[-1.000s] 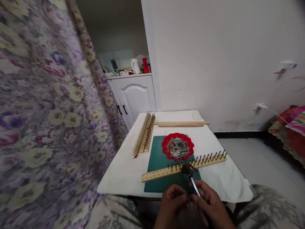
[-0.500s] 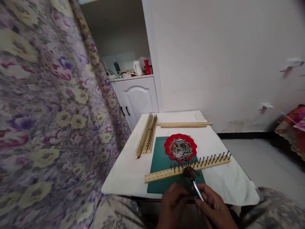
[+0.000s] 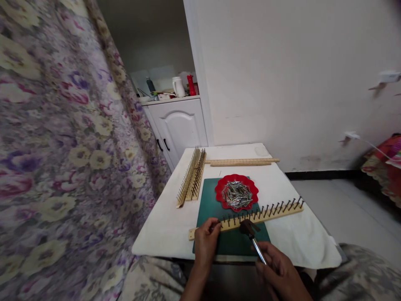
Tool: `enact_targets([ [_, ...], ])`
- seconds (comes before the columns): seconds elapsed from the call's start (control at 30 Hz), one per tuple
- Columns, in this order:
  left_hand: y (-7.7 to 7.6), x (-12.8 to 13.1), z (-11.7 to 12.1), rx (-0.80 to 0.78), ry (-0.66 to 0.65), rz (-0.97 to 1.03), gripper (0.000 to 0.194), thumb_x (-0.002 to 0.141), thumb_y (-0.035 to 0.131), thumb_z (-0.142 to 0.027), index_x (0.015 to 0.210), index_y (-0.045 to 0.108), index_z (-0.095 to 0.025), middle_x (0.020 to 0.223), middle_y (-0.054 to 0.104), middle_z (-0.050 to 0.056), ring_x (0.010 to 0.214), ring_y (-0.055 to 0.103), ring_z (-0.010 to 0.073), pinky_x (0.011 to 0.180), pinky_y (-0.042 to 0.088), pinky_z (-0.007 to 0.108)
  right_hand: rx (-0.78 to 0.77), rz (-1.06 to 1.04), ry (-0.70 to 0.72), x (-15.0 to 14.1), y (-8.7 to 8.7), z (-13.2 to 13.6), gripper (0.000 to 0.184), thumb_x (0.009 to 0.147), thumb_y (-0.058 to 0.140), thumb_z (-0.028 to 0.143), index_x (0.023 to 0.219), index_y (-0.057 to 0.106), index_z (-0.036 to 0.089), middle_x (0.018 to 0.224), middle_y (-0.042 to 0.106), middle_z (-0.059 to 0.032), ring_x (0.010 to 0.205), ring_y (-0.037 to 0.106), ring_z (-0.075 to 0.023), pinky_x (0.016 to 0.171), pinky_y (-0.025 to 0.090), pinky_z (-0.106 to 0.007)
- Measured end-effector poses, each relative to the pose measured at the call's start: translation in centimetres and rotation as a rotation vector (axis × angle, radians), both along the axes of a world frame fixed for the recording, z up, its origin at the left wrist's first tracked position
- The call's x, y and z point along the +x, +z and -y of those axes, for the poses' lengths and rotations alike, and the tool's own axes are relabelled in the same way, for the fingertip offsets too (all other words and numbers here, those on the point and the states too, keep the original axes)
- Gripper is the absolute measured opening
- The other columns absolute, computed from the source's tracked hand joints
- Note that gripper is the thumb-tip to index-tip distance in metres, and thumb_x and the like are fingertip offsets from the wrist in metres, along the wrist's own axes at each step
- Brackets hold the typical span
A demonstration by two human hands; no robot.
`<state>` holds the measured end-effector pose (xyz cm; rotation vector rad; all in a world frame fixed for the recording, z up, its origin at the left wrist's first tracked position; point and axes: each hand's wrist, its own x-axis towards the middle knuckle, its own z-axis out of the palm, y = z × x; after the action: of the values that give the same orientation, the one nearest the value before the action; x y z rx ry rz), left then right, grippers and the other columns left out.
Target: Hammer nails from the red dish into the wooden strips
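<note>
My right hand [image 3: 278, 274] grips the metal handle of a small hammer [image 3: 252, 238], whose dark head hovers just in front of a wooden strip [image 3: 275, 213] studded with nails. My left hand [image 3: 206, 242] is closed in a pinch at the strip's left part, fingertips at the last nail in the row; what it pinches is too small to make out. The strip lies across a green cutting mat [image 3: 209, 211]. Behind it, a red scalloped dish [image 3: 219, 188] holds a heap of loose nails [image 3: 236, 195].
The mat sits on a small table with a white cloth [image 3: 169, 225]. Two nail-filled strips [image 3: 191, 177] lie at the left, plain strips [image 3: 241, 162] at the back. A floral curtain [image 3: 62, 146] hangs left, a white cabinet [image 3: 178, 125] stands behind.
My left hand has left the hammer handle and reached forward to the wooden strip's left part. My right hand and the hammer have barely moved.
</note>
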<state>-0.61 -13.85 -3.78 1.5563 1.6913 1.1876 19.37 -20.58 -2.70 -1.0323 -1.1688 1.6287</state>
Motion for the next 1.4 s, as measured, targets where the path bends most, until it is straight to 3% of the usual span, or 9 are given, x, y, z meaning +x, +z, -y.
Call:
enact_targets([
  [0.27,-0.5,-0.2,0.0,0.007,-0.020,-0.067,0.015,0.078,0.056,-0.030,0.076,0.066,-0.020,0.070,0.064,0.000,0.066,0.056,0.0158,0.061,0.040,0.023,-0.007,-0.015,0.013,-0.1,0.2,-0.1,0.035,0.078,0.060,0.048,0.096,0.049,0.020,0.057,0.054,0.0084,0.031,0.029,-0.0027,0.030,0.017,-0.016],
  [0.63,-0.7,-0.3,0.0,0.035,-0.031,-0.140,0.015,0.078,0.053,-0.023,0.075,0.067,-0.019,0.067,0.059,-0.001,0.065,0.054,0.0154,0.061,0.036,0.023,0.063,0.052,0.170,-3.5,4.0,-3.0,0.030,0.083,0.053,0.037,0.105,0.050,0.016,0.054,0.056,0.0087,0.028,0.035,-0.0041,0.030,0.024,-0.015],
  [0.9,-0.7,-0.2,-0.1,0.030,0.001,-0.128,0.014,0.076,0.056,-0.025,0.067,0.066,-0.020,0.062,0.057,-0.001,0.064,0.052,0.0153,0.058,0.033,0.023,0.064,0.092,0.190,-4.1,3.7,-3.7,0.028,0.084,0.051,0.034,0.108,0.050,0.018,0.055,0.058,0.0092,0.027,0.037,-0.0049,0.029,0.024,-0.016],
  [1.13,-0.7,-0.3,-0.1,0.016,-0.010,-0.143,0.014,0.075,0.055,-0.021,0.064,0.063,-0.019,0.061,0.055,-0.001,0.065,0.052,0.0156,0.059,0.032,0.023,0.122,0.111,0.190,-4.2,3.9,-3.7,0.021,0.084,0.051,0.032,0.099,0.052,0.018,0.053,0.057,0.0086,0.030,0.039,-0.0066,0.032,0.028,-0.018],
  [1.4,-0.5,-0.4,0.0,0.010,-0.009,-0.137,0.014,0.075,0.054,-0.020,0.067,0.066,-0.019,0.062,0.055,-0.001,0.063,0.052,0.0154,0.058,0.033,0.023,0.073,0.082,0.189,-4.1,3.7,-3.6,0.025,0.083,0.053,0.031,0.104,0.053,0.017,0.055,0.057,0.0078,0.030,0.037,-0.0054,0.031,0.025,-0.017],
])
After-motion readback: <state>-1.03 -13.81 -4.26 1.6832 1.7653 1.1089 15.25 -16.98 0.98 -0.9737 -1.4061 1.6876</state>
